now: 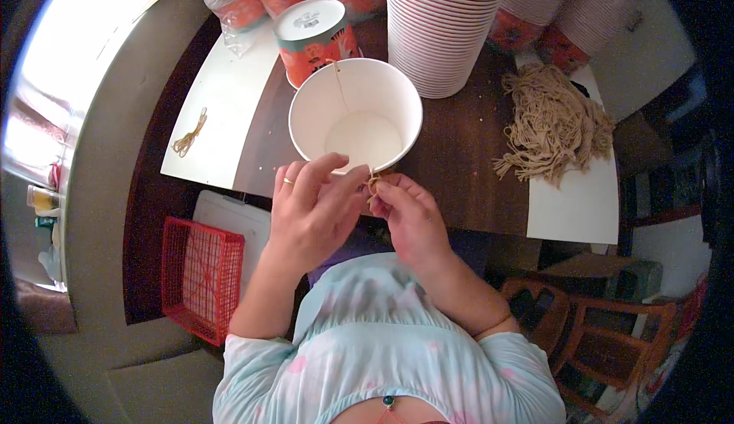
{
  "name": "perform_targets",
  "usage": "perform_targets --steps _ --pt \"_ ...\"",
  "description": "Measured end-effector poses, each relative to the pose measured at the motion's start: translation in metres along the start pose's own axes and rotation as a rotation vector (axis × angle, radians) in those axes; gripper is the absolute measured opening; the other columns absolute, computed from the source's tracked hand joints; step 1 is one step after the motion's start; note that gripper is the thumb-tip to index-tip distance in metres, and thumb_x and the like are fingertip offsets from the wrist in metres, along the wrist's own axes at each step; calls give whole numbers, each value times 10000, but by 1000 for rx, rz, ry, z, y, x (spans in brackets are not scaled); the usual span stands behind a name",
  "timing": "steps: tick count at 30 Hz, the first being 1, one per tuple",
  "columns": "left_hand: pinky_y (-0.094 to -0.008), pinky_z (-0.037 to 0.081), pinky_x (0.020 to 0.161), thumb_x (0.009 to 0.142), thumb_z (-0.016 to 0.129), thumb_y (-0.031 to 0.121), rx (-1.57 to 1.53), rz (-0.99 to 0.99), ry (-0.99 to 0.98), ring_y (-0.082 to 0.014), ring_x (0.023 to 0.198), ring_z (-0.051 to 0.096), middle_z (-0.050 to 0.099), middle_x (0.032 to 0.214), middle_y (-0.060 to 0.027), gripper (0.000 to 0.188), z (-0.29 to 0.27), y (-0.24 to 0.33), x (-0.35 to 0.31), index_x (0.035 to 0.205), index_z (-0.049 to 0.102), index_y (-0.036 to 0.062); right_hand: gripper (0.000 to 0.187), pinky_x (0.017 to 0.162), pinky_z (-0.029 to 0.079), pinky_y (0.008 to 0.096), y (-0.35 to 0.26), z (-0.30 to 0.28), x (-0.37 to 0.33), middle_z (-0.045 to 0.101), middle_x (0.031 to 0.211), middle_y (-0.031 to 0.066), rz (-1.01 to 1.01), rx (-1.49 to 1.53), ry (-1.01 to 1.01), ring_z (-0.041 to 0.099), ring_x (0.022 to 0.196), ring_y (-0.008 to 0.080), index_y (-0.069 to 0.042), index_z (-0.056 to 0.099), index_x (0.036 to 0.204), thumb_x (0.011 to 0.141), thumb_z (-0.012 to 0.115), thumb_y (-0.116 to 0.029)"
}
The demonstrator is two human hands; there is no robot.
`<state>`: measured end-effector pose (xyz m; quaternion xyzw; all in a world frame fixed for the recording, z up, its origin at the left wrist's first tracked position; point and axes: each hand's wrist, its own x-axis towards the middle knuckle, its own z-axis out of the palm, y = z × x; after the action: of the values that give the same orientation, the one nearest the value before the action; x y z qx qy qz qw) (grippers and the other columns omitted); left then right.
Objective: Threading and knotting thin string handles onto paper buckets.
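Note:
A large paper bucket (pixel 363 129), white inside, stands tilted toward me near the table's front edge. A thin strand of twine (pixel 341 87) runs down its inner far wall from a hole by the rim. At the near rim, my right hand (pixel 413 214) pinches a knotted end of tan twine (pixel 374 182) between thumb and fingers. My left hand (pixel 312 204) bends over the same rim just left of the knot. Its index fingertip rests at the rim, the other fingers are raised and curled, and its thumb is mostly hidden.
An upturned orange-and-green bucket (pixel 312 34) sits behind. Beside it rises a tall stack of nested buckets (pixel 443 30). Twine lies in a heap (pixel 554 122) at right and a small bundle (pixel 189 133) at left. A red plastic crate (pixel 200 275) and wooden chair (pixel 612 340) stand below the table.

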<state>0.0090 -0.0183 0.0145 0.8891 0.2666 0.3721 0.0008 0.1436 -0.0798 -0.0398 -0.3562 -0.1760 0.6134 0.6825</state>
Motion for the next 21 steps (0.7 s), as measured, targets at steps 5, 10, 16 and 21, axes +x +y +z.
perform_targets --steps 5,10,16,21 --pt "-349 418 699 602 717 102 19 128 -26 -198 793 557 575 986 -45 332 3 -14 0 930 668 122 131 671 438 217 1 1 1 644 862 36 3 34 22 542 709 81 -28 620 953 887 545 -113" --pt "-339 440 633 573 715 68 -31 176 63 -212 713 564 581 929 -60 296 3 -13 -8 864 659 76 124 679 431 216 -3 6 -2 639 846 23 27 29 40 531 705 78 -34 628 933 882 553 -119" --pt "-335 499 600 626 664 -22 -301 -149 8 -239 698 600 585 853 -104 210 0 4 -12 822 629 44 126 686 424 212 0 2 -1 624 828 8 40 40 -53 526 716 72 -41 629 936 884 555 -128" --pt "-324 513 595 671 663 -15 -431 -281 -12 -242 682 617 595 810 -104 164 3 14 -8 823 624 31 119 680 414 213 1 10 -2 617 825 -12 12 19 -42 513 717 59 -62 631 920 892 560 -153"
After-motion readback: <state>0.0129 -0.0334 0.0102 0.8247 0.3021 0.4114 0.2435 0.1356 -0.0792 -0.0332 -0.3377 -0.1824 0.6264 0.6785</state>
